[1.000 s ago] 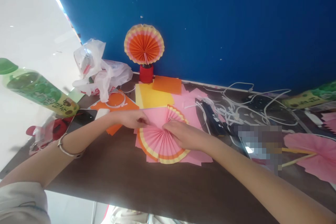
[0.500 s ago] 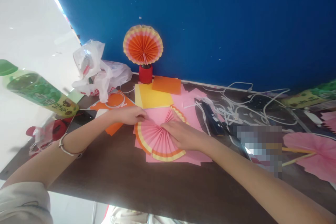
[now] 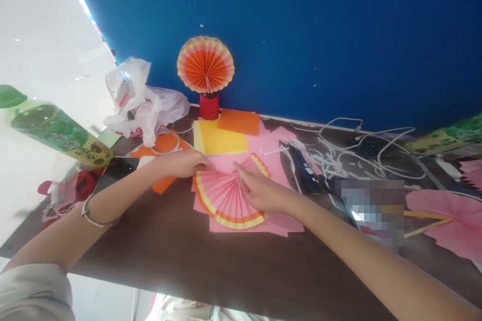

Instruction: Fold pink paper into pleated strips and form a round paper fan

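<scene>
A pleated pink paper fan (image 3: 229, 198) with an orange and yellow rim lies partly spread over pink paper sheets (image 3: 278, 223). My left hand (image 3: 188, 163) has its fingers curled closed on the fan's upper left edge. From the right, my right hand (image 3: 259, 190) pinches the folds near the fan's centre, thumb on top; its other fingers are mostly hidden. Behind them lies a yellow sheet (image 3: 224, 138) with an orange sheet (image 3: 239, 121) beside it. A finished round fan (image 3: 206, 65) in orange, pink and yellow stands upright in a red holder (image 3: 209, 106).
Left are a green drink bottle (image 3: 56, 130), white plastic bags (image 3: 146, 105), a phone (image 3: 116, 173) and an orange sheet (image 3: 161, 185). Tangled white cables (image 3: 339, 155) and a dark power strip (image 3: 305, 168) lie right, near another pink paper fan (image 3: 448, 220). A blue panel (image 3: 301, 35) rises behind.
My right hand has shifted slightly right, and the fan's centre and right side have moved with it. My left hand stays almost in place at the upper left edge.
</scene>
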Tool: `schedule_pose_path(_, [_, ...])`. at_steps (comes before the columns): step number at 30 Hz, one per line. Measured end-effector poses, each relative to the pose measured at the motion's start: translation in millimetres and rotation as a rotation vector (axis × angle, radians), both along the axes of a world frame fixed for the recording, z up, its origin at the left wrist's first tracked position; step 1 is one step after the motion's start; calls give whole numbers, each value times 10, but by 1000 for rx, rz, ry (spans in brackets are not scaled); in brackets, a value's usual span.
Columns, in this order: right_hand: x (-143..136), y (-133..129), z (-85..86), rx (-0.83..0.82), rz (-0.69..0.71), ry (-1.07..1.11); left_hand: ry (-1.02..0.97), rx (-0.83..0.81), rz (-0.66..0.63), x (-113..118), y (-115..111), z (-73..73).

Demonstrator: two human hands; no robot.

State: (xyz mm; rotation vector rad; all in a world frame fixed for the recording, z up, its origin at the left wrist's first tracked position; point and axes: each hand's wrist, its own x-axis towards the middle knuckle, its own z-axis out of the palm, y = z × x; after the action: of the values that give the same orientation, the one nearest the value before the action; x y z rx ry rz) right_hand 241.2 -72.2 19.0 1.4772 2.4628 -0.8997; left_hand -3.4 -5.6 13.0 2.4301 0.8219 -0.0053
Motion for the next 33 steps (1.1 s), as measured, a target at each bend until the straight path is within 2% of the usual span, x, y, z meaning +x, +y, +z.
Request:
schedule_pose_path(7, [-25,27,-21,31,17,-36,8,62,-23,38,-78,90])
schedule_pose_path(16, [-52,5,3,56,24,-17,90,244,-23,76,41,-58])
schedule_pose_path(21, [-38,-2,-9,33,23,-23,105,293,-9,121,78,-62])
schedule_pose_path(27, [-26,2,-33,8,7,-32,69,275,121,179,-32,-205])
schedule_pose_path(33, [-35,-4,-34,36,21,-21,-17,279,314,258,-125,-367])
